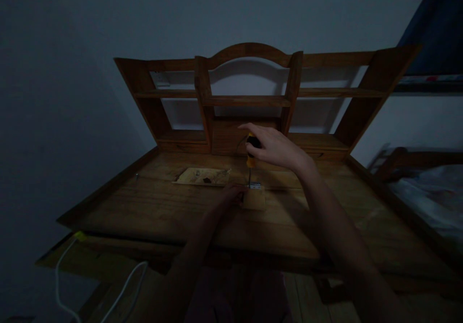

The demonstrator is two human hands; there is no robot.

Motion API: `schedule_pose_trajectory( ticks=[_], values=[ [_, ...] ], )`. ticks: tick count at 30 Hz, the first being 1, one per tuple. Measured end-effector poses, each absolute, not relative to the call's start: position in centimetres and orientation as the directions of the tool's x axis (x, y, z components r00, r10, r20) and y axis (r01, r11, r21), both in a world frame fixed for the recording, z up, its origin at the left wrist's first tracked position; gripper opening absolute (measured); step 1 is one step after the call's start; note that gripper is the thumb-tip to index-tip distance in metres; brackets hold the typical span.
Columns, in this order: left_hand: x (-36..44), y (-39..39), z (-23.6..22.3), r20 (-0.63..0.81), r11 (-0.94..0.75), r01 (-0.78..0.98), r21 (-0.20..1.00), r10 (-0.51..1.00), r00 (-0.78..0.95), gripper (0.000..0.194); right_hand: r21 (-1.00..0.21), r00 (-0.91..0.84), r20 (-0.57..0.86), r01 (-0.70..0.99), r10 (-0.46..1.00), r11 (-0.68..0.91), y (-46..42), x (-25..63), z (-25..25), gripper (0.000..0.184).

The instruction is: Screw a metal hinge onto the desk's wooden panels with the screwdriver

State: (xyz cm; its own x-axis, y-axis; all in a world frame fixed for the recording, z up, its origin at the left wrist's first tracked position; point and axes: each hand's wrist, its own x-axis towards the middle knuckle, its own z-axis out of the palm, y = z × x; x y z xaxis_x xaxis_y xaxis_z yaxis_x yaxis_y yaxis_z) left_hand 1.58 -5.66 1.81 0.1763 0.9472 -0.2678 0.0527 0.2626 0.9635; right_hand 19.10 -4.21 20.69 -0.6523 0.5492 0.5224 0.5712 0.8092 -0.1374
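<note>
My right hand (273, 145) is closed around the yellow-and-black handle of a screwdriver (251, 161), index finger stretched out past the top. The screwdriver stands nearly upright, its thin shaft reaching down to a small silver metal hinge (255, 185). That hinge lies at the far edge of a small square wooden block (254, 200) on the desk. Dim light hides the exact contact of the tip. At the block's left edge my left hand (233, 192) grips it with bent fingers, partly in shadow.
Left of the block lies a pale, stained flat piece (202, 176) on the wooden desk (155, 212). Farther left is a tiny metal item, perhaps a screw (137, 175). A shelf unit (249, 101) rises behind. A white cable (123, 287) hangs at the lower left.
</note>
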Motion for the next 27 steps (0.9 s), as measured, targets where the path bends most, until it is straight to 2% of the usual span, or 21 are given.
schedule_pose_trajectory(
  ticks=[2, 5, 9, 16, 22, 27],
  values=[
    [1.6, -5.6, 1.8, -0.276, 0.273, 0.043, 0.961, 0.944, 0.182, 0.022, -0.136, -0.627, 0.521, 0.608, 0.579, 0.782, -4.1, 19.1, 20.6, 0.044],
    [1.6, -5.3, 1.4, -0.286, 0.285, 0.034, 0.958, 0.94, 0.186, 0.023, -0.136, -0.594, 0.522, 0.651, 0.613, 0.747, -4.0, 19.1, 20.7, 0.046],
    [1.4, -4.9, 0.6, -0.275, 0.277, 0.014, 0.961, 0.943, 0.186, 0.023, -0.159, -0.641, 0.498, 0.594, 0.583, 0.789, -4.0, 19.5, 21.1, 0.052],
    [1.4, -4.8, 0.5, -0.284, 0.293, -0.013, 0.956, 0.935, 0.213, 0.022, -0.191, -0.583, 0.515, 0.637, 0.629, 0.747, -3.8, 19.7, 20.9, 0.034],
    [1.5, -5.2, 1.4, -0.312, 0.312, 0.022, 0.95, 0.938, 0.149, 0.028, -0.227, -0.66, 0.488, 0.535, 0.571, 0.814, -3.9, 20.0, 21.3, 0.047],
    [1.7, -5.6, 1.9, -0.291, 0.293, 0.013, 0.956, 0.944, 0.157, 0.03, -0.205, -0.645, 0.506, 0.555, 0.573, 0.806, -3.9, 19.8, 20.9, 0.036]
  ],
)
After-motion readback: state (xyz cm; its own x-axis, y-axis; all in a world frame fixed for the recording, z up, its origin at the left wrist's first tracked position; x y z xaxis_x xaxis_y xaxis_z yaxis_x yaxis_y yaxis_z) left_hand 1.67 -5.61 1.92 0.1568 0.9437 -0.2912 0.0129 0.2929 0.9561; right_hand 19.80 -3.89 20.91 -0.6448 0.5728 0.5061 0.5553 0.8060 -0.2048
